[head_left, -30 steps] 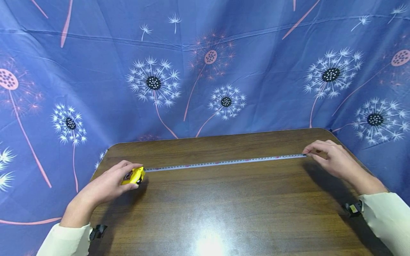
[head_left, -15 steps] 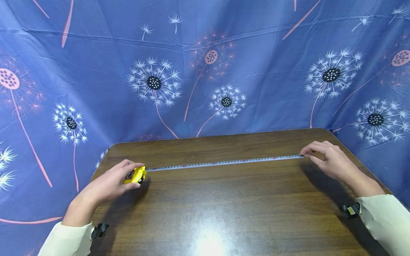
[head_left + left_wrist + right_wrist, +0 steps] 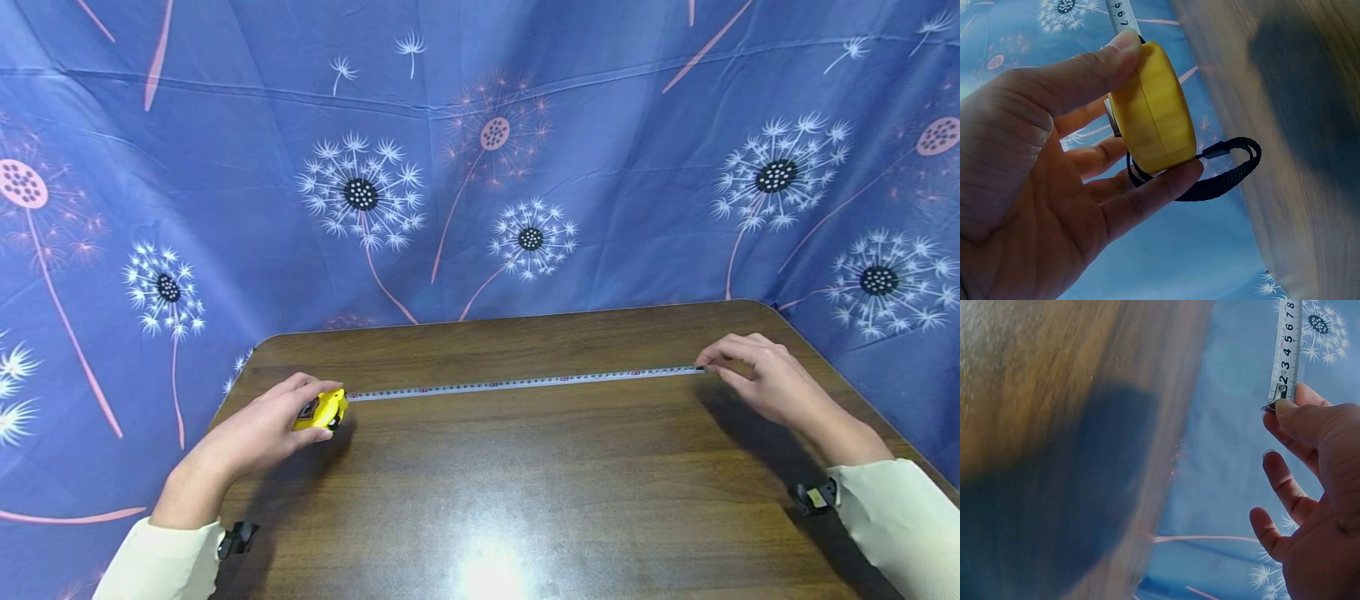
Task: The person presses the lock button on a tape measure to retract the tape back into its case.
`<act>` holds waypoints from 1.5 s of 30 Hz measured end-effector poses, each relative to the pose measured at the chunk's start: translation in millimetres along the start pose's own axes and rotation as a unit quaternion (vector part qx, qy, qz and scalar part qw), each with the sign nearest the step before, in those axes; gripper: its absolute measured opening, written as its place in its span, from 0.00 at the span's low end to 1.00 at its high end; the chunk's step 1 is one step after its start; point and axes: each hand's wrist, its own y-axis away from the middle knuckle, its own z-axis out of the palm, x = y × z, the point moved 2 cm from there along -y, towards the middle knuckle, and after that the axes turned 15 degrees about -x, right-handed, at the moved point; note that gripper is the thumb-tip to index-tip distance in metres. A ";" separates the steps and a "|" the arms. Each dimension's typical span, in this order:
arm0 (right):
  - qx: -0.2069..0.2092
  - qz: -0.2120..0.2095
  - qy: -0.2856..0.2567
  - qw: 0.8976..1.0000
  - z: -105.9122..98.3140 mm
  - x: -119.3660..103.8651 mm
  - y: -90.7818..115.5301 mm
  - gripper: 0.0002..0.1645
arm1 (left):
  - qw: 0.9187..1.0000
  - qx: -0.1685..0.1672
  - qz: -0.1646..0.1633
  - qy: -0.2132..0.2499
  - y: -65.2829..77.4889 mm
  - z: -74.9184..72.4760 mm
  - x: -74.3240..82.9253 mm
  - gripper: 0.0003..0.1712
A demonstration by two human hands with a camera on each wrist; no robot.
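Observation:
A yellow tape measure (image 3: 327, 410) is gripped between the thumb and fingers of my left hand (image 3: 258, 429), above the left part of the table. Its white blade (image 3: 525, 383) runs out straight across to my right hand (image 3: 780, 385). There the thumb and index finger pinch the blade's metal end hook (image 3: 1272, 406), while the other fingers stay loosely bent in the right wrist view. In the left wrist view a black strap (image 3: 1229, 178) loops from the yellow case (image 3: 1157, 109), and the thumb lies near the blade's mouth.
A brown wood-grain table (image 3: 525, 483) lies below both hands, with a bright glare spot near its front. Behind it and at the sides hangs a blue curtain (image 3: 637, 208) printed with dandelions. Black wrist cameras (image 3: 238, 540) sit at both cuffs.
My right hand has moved left with the end hook, and my left hand has shifted slightly right with the case. The exposed blade between them is shorter.

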 end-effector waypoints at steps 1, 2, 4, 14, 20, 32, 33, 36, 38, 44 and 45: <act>-0.001 -0.001 0.001 1.000 0.3 -0.6 0.1 0.25 | 1.000 -0.002 -0.001 0.002 -0.1 -0.2 0.4 0.35; -0.001 -0.001 0.001 1.000 0.7 -0.9 0.0 0.25 | 1.000 -0.003 -0.001 0.003 -0.3 -0.3 0.7 0.35; -0.001 0.002 0.001 1.000 1.2 -1.1 -0.2 0.25 | 1.000 -0.004 0.000 0.002 -0.7 -0.4 1.1 0.35; -0.006 0.006 -0.012 1.000 3.7 -2.8 -0.5 0.25 | 1.000 -0.004 -0.001 -0.003 -2.3 0.3 2.1 0.35; -0.002 -0.005 -0.006 1.000 6.5 -3.2 0.4 0.25 | 1.000 -0.003 -0.002 -0.005 -2.7 0.2 2.6 0.36; -0.005 -0.004 -0.009 1.000 7.2 -7.2 0.7 0.26 | 1.000 -0.004 -0.001 -0.006 -2.3 0.4 4.5 0.36; -0.005 -0.003 -0.010 1.000 7.4 -7.5 0.5 0.25 | 1.000 -0.005 -0.002 -0.005 -2.3 0.2 4.8 0.36; -0.007 -0.001 -0.009 1.000 7.9 -8.2 -0.5 0.24 | 1.000 -0.007 -0.005 -0.004 -2.3 -0.1 5.7 0.36; -0.007 -0.004 -0.007 1.000 7.8 -8.5 -1.8 0.24 | 1.000 -0.009 -0.007 -0.003 -2.3 -0.2 6.2 0.36; -0.008 -0.006 -0.007 1.000 7.6 -7.3 -5.0 0.24 | 1.000 -0.014 -0.010 -0.004 -2.7 -0.1 7.4 0.36; -0.009 -0.005 -0.009 1.000 7.6 -7.1 -5.4 0.24 | 1.000 -0.014 -0.011 -0.005 -2.9 0.0 7.5 0.36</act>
